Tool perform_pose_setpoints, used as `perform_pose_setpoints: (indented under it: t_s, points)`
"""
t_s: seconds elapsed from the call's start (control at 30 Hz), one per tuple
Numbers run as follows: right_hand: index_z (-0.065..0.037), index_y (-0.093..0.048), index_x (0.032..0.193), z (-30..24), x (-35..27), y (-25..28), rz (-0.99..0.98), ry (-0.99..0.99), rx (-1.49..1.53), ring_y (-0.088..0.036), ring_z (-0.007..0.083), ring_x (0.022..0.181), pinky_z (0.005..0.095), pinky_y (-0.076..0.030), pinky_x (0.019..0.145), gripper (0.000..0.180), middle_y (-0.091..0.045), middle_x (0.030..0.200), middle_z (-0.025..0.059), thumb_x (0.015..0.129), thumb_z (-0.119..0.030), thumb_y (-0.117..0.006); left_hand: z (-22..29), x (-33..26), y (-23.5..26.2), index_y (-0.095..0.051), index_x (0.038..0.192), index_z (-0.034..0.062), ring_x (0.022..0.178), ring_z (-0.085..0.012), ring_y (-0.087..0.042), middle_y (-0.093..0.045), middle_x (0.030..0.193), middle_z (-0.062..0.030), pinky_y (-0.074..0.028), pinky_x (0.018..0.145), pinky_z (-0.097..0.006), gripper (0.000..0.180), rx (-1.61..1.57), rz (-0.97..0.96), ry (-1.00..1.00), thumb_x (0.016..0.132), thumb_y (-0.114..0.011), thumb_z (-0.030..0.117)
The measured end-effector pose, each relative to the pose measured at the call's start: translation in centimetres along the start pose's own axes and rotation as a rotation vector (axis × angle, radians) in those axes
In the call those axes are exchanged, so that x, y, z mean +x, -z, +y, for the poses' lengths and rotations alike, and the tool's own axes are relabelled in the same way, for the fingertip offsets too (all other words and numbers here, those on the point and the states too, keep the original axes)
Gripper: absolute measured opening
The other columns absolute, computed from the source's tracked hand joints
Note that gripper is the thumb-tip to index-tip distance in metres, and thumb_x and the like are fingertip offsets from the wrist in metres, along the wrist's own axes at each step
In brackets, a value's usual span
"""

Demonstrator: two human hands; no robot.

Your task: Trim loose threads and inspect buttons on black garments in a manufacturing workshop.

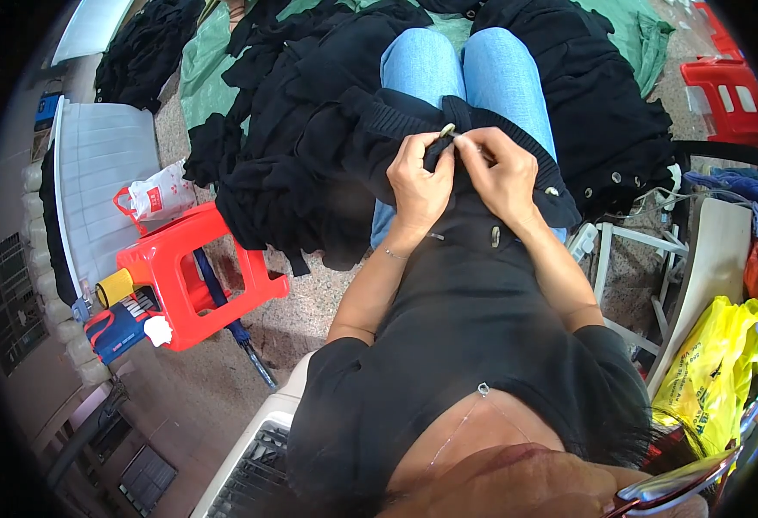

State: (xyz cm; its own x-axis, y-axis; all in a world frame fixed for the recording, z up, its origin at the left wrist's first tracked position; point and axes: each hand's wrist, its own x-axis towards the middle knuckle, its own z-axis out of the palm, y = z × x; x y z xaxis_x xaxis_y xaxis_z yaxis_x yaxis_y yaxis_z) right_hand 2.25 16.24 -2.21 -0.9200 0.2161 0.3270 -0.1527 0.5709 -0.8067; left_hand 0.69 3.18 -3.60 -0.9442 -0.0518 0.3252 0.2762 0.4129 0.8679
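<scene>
Across my lap lies a black knit garment (353, 142) with a ribbed edge and pale round buttons. My left hand (420, 183) is closed, pinching the garment's edge just below a light-coloured button (447, 130). Right beside it my right hand (502, 171) is closed too, thumb and forefinger pressed together at that button. Whatever small thing those fingertips hold is too small to make out. Another button (552, 192) shows near my right wrist, and one more (495, 236) lies lower between my forearms.
Black garments are heaped ahead over a green sheet (206, 73). At left stand a red plastic stool (193, 268), a white bag (161, 192) and a pale grey bin (107, 164). To the right are a yellow plastic bag (707, 371), a white metal frame (603, 259) and another red stool (724, 99).
</scene>
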Motion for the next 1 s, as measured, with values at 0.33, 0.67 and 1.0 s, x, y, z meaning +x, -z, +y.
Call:
perform_pose_setpoints:
  t_s: [0.33,0.67,1.0]
  points:
    - [-0.008,-0.071,0.106,0.6,2.1,1.7,-0.255,0.097,0.018,-0.06,0.013,0.065,0.0269,-0.048,0.06,0.031,-0.065,0.084,0.0043,0.078,-0.016,-0.08,0.1,0.3,0.2,-0.065,0.095,-0.0002,0.079,-0.0327,-0.068,-0.067,0.087,-0.0155,-0.053,0.07,-0.036,0.02,-0.037,-0.072,-0.033,0.076,-0.072,-0.002]
    - [-0.001,-0.069,0.102,2.3,2.3,1.4,-0.323,0.016,0.207,-0.063,0.0136,0.073,0.0256,-0.049,0.066,0.018,-0.069,0.088,0.0065,0.084,-0.002,-0.071,0.2,0.8,0.5,-0.068,0.094,-0.001,0.082,-0.0278,-0.069,-0.069,0.09,-0.0133,-0.053,0.074,-0.033,0.019,-0.053,-0.105,-0.058,0.076,-0.073,-0.003]
    - [0.0,-0.066,0.1,2.3,0.6,-0.9,-0.144,-0.363,0.844,-0.057,0.0046,0.078,0.0208,-0.046,0.074,0.009,-0.066,0.089,-0.0001,0.095,-0.008,-0.064,0.9,0.9,0.8,-0.07,0.106,-0.002,0.088,-0.0128,-0.068,-0.073,0.094,-0.0089,-0.052,0.081,-0.026,0.023,-0.435,-0.222,0.337,0.085,-0.075,0.008]
